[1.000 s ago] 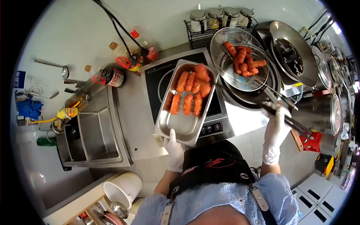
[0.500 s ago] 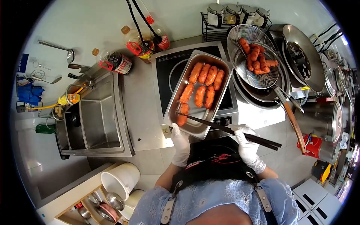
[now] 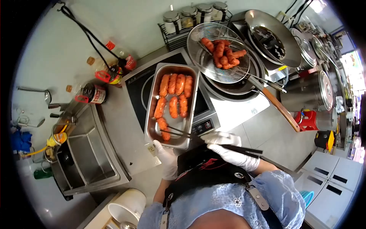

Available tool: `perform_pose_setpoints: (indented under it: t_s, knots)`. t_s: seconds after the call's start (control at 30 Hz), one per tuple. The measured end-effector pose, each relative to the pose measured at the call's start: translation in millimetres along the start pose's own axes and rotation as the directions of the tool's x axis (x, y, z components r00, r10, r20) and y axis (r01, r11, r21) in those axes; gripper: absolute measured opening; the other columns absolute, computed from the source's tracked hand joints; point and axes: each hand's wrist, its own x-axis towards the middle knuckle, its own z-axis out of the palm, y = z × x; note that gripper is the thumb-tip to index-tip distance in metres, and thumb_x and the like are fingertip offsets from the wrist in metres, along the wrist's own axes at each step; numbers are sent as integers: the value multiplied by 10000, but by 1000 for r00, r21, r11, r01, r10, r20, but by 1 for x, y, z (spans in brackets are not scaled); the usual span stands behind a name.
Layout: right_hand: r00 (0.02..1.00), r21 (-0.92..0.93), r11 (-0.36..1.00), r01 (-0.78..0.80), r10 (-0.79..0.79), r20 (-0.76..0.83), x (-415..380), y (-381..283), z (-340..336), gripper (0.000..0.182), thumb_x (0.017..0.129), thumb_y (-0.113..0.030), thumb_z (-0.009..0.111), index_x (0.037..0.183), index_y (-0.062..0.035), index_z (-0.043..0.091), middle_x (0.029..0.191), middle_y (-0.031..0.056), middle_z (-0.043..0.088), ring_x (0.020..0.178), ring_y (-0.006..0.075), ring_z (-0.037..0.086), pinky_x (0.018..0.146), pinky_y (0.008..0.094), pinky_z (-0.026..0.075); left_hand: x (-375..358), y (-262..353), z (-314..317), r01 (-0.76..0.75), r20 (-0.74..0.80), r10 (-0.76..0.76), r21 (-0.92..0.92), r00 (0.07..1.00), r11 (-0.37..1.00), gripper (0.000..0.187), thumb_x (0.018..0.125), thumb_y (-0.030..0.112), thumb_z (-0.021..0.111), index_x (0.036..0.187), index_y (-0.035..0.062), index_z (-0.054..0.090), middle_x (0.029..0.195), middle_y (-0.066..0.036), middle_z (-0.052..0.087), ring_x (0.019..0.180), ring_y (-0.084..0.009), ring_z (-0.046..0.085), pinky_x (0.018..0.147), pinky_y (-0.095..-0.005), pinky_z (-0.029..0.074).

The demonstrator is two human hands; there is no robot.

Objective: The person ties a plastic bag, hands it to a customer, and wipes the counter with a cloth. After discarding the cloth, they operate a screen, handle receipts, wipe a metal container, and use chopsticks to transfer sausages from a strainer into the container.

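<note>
Several sausages [image 3: 173,107] lie in a rectangular metal tray [image 3: 194,76] over the black cooktop [image 3: 139,89]. My left hand [image 3: 166,158], in a white glove, is at the tray's near left corner, its thumb against the outside and its other fingers mostly hidden. In a white glove too, my right hand [image 3: 230,149] is closed around dark chopsticks [image 3: 251,150]. Their tips reach into the tray beside the lowest sausage [image 3: 163,128]. More sausages [image 3: 225,54] rest in a wire strainer [image 3: 198,49] over a pan at the back.
A wok [image 3: 291,49] with dark liquid stands at the back right, beside a tall pot [image 3: 301,91]. Spice jars [image 3: 188,17] line a rack behind. Bottles [image 3: 95,93] and a sink [image 3: 93,152] are on the left. The strainer's wooden handle [image 3: 274,103] juts out to the right.
The whole view has turned, so the tray and stove appear further left. My right hand has moved closer to the tray, and the chopstick tips now show apart beside the lowest sausage.
</note>
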Motion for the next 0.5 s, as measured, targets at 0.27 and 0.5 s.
perform_pose_setpoints:
  t_s: [0.27,0.5]
  knots:
    - [872,167,978,122,-26,-489,4,-10,-73,200,889,-131,577,949,41,659,964,138,660,901,212,612,846,330,476,8,-5,-14,-11,-41,11,4,999,1000,555,961,427,423,1341,29,356,1362,-91,410,1211,-242,428,1024,-396,358]
    - [508,-235,963,128,-267,-819,78,74,-154,127,885,-39,582,965,27,657,931,89,672,860,133,619,786,241,488,16,-14,-33,-129,3,131,218,991,967,564,981,383,391,1379,2,272,1383,-110,366,1243,-229,389,1048,-375,334]
